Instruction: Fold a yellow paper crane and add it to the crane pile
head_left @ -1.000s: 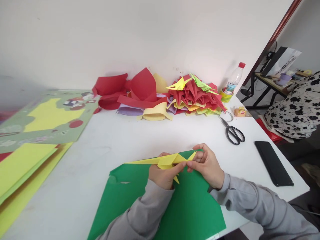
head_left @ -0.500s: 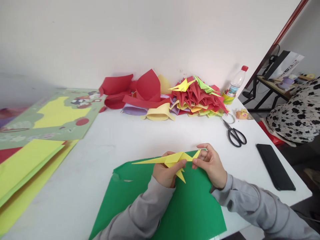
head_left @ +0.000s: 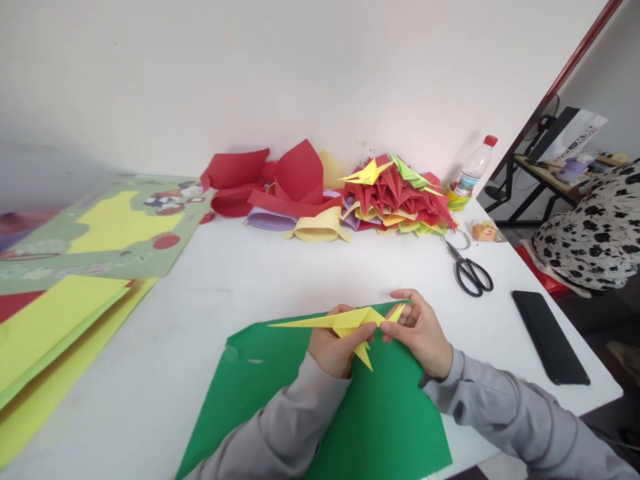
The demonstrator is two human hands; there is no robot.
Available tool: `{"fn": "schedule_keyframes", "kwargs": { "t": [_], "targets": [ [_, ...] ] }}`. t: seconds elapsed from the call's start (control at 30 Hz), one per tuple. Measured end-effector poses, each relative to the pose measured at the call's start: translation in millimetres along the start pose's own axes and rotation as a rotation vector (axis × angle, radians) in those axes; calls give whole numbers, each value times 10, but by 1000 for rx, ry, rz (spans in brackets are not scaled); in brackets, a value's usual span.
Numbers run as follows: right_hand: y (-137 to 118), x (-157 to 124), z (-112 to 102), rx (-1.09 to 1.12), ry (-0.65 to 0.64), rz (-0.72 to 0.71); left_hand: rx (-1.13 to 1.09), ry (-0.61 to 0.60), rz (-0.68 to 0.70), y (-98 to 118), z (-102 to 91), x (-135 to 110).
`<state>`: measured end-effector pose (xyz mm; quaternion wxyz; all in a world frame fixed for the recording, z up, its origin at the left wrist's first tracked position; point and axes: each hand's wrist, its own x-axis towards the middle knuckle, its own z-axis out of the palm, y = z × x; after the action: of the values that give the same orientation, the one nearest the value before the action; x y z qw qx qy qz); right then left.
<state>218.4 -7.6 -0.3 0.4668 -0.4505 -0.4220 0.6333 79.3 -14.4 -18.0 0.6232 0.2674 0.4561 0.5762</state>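
Observation:
A yellow origami paper crane (head_left: 350, 320) is held between both hands, above a large green paper sheet (head_left: 270, 387). My left hand (head_left: 334, 347) pinches its folded body, thumb on top. One long pointed end sticks out to the left, and shorter points hang below the hand. With thumb and fingers, my right hand (head_left: 417, 333) grips the crane near its right end, where a narrow bent tip points up. The fingertips partly hide that end.
Black-handled scissors (head_left: 473, 275) and a black phone (head_left: 550, 337) lie to the right. Along the wall are red folded papers (head_left: 300, 173), a heap of paper cranes (head_left: 397, 193) and a plastic bottle (head_left: 470, 175). Yellow paper sheets (head_left: 60, 333) rest at left. A person in patterned clothing (head_left: 595, 230) is at right.
Both hands keep hold of the crane in nearly the same place. The right fingers have shifted slightly left along its right end. The view has moved a little.

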Motion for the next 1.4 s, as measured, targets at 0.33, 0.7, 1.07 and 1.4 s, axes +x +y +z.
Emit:
{"fn": "schedule_keyframes", "kwargs": {
  "t": [0.33,0.7,1.07,1.4],
  "targets": [
    [-17,3,-54,-231,20,-243,-86,-54,-43,82,-8,20],
    [-28,17,-136,-302,68,-296,-268,-217,-250,211,-45,8],
    [-81,75,-203,150,-33,-49,-258,-215,-206,247,-117,93],
    [-30,96,-205,-47,10,-200,-237,-136,-253,195,-114,107]
  ]
}}
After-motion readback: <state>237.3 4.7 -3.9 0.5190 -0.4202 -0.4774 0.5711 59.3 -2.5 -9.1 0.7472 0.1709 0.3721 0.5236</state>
